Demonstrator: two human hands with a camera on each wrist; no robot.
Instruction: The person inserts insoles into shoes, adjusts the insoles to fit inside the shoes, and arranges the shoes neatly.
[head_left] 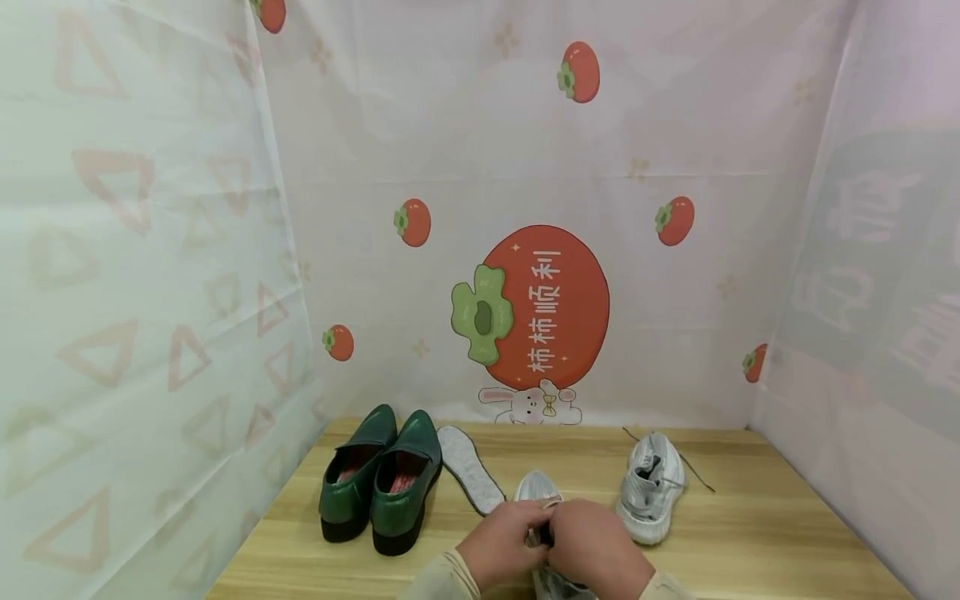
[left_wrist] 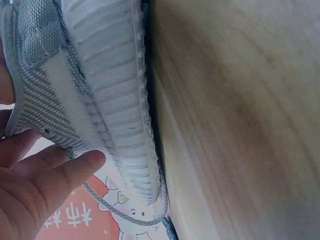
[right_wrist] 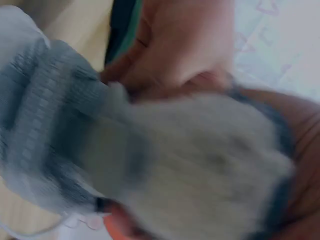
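Note:
A grey knit sneaker [head_left: 536, 484] stands on the wooden tabletop in front of me, toe toward the back wall, partly covered by my hands. My left hand [head_left: 497, 542] grips its upper at the opening; in the left wrist view its fingers [left_wrist: 82, 169] lie against the knit side above the white ribbed sole [left_wrist: 120, 100]. A pale, fuzzy pad [right_wrist: 210, 160] with a dark edge sticks out at the sneaker's opening, blurred. My right hand [head_left: 596, 542] holds this pad; whether it is tongue or insole I cannot tell. A loose grey lace [left_wrist: 117, 211] hangs by the toe.
A second grey sneaker [head_left: 651, 492] with loose laces stands to the right. A grey, dark-edged insole [head_left: 471, 471] lies left of my hands, beside a pair of green loafers [head_left: 401, 500]. Printed cloth walls [head_left: 360, 275] enclose the wooden tabletop [head_left: 750, 517] on three sides.

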